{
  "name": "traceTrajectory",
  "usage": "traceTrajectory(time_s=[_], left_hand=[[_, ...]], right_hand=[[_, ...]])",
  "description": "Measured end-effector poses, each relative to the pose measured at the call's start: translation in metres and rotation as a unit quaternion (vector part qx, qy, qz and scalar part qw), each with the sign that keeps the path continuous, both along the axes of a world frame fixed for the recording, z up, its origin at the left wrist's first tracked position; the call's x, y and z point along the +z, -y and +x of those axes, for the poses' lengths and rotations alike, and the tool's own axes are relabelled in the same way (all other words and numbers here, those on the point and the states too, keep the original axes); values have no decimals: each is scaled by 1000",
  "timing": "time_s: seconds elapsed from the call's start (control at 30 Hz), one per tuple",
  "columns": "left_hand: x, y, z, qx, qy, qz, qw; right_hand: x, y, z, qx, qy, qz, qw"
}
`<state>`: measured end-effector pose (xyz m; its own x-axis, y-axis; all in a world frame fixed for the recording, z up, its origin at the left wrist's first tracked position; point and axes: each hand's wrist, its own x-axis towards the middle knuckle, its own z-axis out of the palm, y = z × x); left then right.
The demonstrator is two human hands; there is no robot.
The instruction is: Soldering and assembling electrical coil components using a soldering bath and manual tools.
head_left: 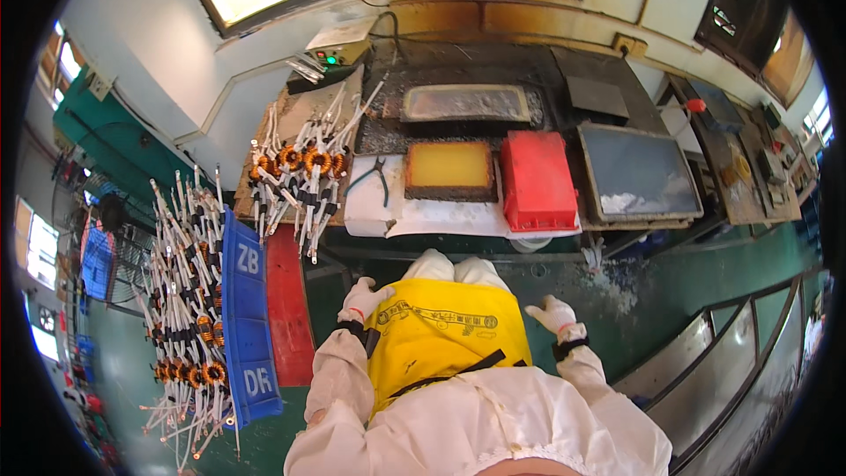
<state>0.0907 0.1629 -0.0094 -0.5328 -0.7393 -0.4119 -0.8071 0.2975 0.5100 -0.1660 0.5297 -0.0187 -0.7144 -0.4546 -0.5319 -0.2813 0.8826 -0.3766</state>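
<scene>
My left hand [362, 301], in a white glove, hangs beside the yellow apron [454, 326] at its left edge, fingers loosely apart. On the other side my right hand [553, 313], gloved too, is held away from the apron with thumb and fingers apart. Neither hand holds anything. In front of them stands the workbench, with blue-handled pliers [370, 181] lying on white paper [361, 211]. Left of the pliers is a pile of copper-wound ring coils [317, 161] with white leads. A square tray of yellow material [449, 167] and a red box [539, 181] sit to their right.
A blue crate [251, 317] stands at my left, with many more coils and leads beside it. Behind the yellow tray is a rectangular metal-rimmed pan [467, 104]. A grey, shiny-surfaced tray [639, 172] rests at the bench's right. Metal rails [731, 344] stand at lower right.
</scene>
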Motion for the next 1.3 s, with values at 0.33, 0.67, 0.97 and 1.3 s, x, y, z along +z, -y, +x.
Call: traceTrajectory(time_s=[0.33,0.67,0.97,1.3], left_hand=[[36,59,40,120,-121,21,985],[121,105,16,91,-195,15,976],[96,122,-17,-56,-344,11,937],[85,81,-52,-88,-252,165,950]], right_hand=[[6,-40,12,-140,-101,-100,980],[5,17,49,-154,-94,-150,972],[60,44,65,-142,-96,-133,976],[48,22,77,-170,-90,-103,976]])
